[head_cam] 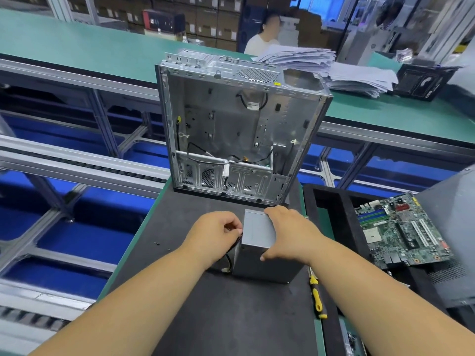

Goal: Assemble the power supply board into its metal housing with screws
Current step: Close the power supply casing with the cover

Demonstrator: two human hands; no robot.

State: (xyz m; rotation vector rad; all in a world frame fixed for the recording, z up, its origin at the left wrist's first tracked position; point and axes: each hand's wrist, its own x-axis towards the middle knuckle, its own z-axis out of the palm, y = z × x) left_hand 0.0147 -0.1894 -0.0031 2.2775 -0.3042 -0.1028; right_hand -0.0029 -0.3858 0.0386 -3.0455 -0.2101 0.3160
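Right hand (288,233) clasps upright power supply (259,242); left hand (216,233) pinches its cables (housing (239,124) behind).

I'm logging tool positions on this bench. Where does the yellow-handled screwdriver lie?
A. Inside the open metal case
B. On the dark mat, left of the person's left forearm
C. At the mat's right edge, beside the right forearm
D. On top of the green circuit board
C: the screwdriver lies along the right edge of the dark mat, just outside the right forearm, and neither hand touches it.
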